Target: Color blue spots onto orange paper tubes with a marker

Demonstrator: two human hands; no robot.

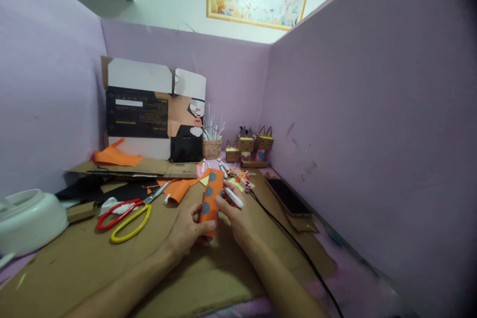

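Observation:
An orange paper tube [213,194] with blue-grey dots stands slightly tilted in front of me, above the cardboard mat. My left hand [190,228] is wrapped around its lower part, thumb across the front. Against its right side rests my right hand [234,211], which holds a white marker [233,197] between the fingers; the marker's tip is hidden. Left of my hands, scissors [128,213] with one red and one yellow handle lie with their blades partly apart. Orange paper scraps [178,191] lie just behind my left hand.
A cardboard mat [112,273] covers the table. A white round container [30,223] stands at left. Behind are a flattened box [137,109], a basket of markers [212,149] and several small cardboard cat figures [246,143]. At right lie a phone [288,198] and a black cable [298,246].

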